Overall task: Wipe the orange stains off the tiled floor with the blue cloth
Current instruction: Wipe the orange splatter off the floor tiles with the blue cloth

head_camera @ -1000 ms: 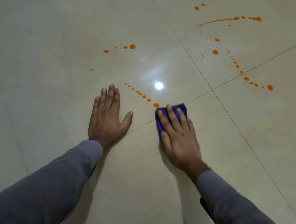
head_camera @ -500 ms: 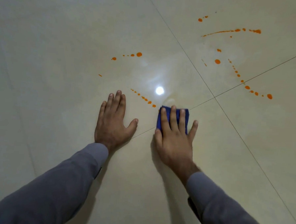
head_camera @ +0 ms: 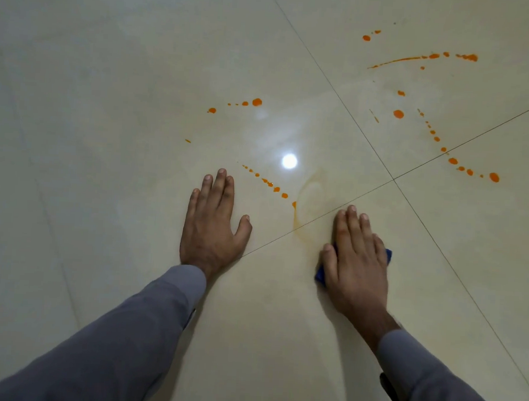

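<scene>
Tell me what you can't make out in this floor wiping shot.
- Head view: most of the folded blue cloth is hidden under the right hand.
- The left hand covers the cream tiled floor beneath its palm.
- The farthest orange stains are too small to read.

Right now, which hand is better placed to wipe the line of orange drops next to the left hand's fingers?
The right hand. It already presses the blue cloth flat on the floor, just right of the orange drops. The left hand lies closer but is bare, bracing on the tile.
</scene>
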